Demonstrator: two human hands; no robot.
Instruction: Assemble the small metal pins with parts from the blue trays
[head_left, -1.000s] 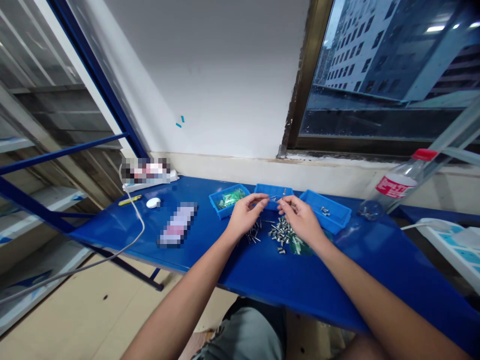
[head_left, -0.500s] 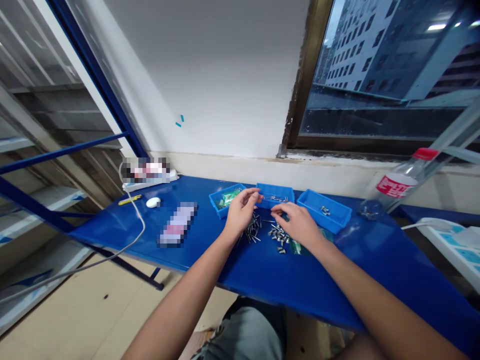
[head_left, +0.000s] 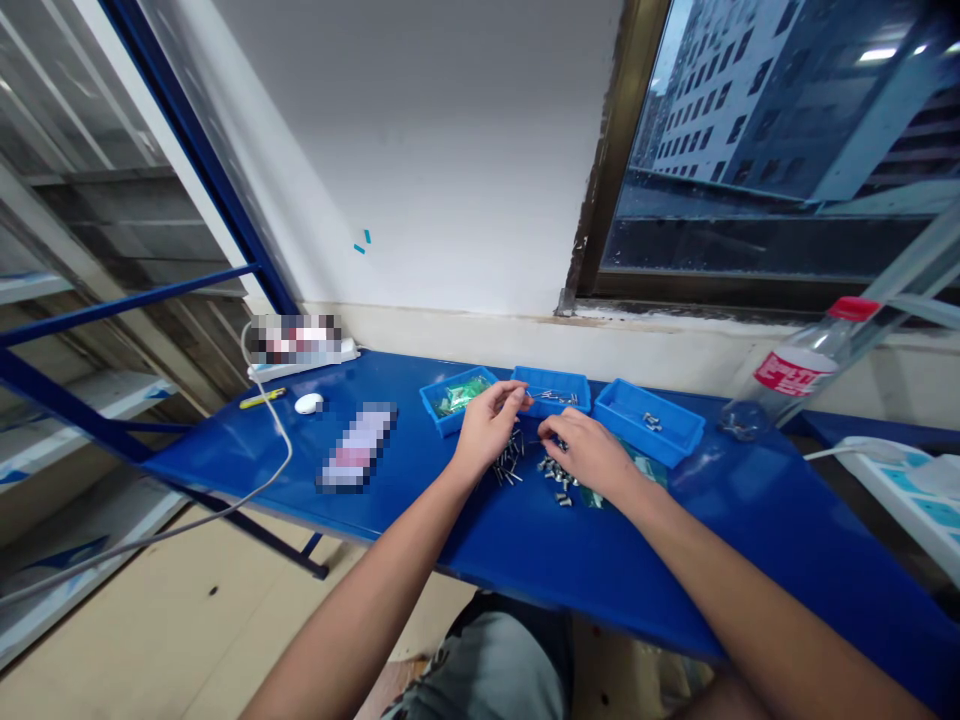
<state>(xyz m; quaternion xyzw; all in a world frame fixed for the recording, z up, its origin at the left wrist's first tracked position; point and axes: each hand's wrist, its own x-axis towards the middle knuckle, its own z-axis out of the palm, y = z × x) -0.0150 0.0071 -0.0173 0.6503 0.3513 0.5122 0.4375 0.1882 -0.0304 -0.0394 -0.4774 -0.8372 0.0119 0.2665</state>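
Note:
My left hand [head_left: 489, 422] is in a closed pinch at the front rim of the middle blue bin [head_left: 551, 380]. What sits between its fingertips is too small to make out. Thin metal pins [head_left: 511, 462] lie scattered under that hand, and more long pins rest in the middle bin. My right hand [head_left: 586, 448], fingers drawn together, is low over a heap of short shiny metal fasteners [head_left: 559, 475]. By its fingertips shows the end of a thin pin; whether they grip it is unclear. Part of the heap is hidden beneath this hand.
A left blue bin [head_left: 444, 424] holds green packets; a right blue bin [head_left: 679, 452] has a few short metal pieces. Green plastic [head_left: 651, 470] lies by my right wrist. Around are a plastic bottle [head_left: 795, 370], blurred flat object [head_left: 358, 447], white oval object [head_left: 308, 403], yellow cutter [head_left: 262, 398] and cable [head_left: 287, 440].
My hands were fingertip to fingertip before the middle bin. The right has since dropped back toward the fastener heap; the left has shifted slightly and stays pinched. More pins show in the middle bin.

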